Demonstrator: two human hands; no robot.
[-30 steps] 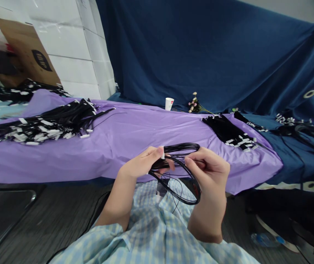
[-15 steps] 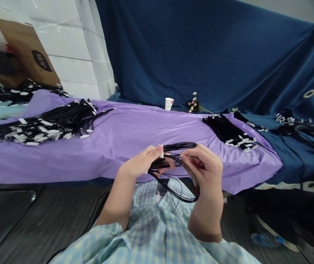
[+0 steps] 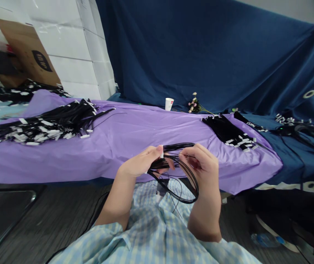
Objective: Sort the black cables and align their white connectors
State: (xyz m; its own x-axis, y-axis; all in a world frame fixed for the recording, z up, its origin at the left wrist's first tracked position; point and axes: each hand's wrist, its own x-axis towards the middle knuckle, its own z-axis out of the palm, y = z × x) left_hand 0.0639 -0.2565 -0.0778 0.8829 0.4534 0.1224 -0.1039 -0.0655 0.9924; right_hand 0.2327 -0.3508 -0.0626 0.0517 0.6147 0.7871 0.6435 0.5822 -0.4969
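Two hands hold one looped bundle of black wires (image 3: 177, 147), raised in front of my chest at the table's near edge, about midway along it. My left hand (image 3: 139, 163) is closed around the bundle's left side, the thumb pressed near a white tag (image 3: 162, 151). My right hand (image 3: 202, 161) is nearly shut, thumb and forefinger pinching at the wires inside the loop; I cannot tell how many strands they grip. The bottom of the loop and some loose ends hang before my checked shirt (image 3: 157, 234). On the purple-covered table (image 3: 146, 128), a messy heap of tagged wires (image 3: 60, 119) lies toward the left end, and a neater stack (image 3: 223, 130) near the right end. A paper cup (image 3: 168, 104) stands by the far edge, flowers (image 3: 194, 104) just right of it. Behind hangs a blue curtain (image 3: 201, 51).
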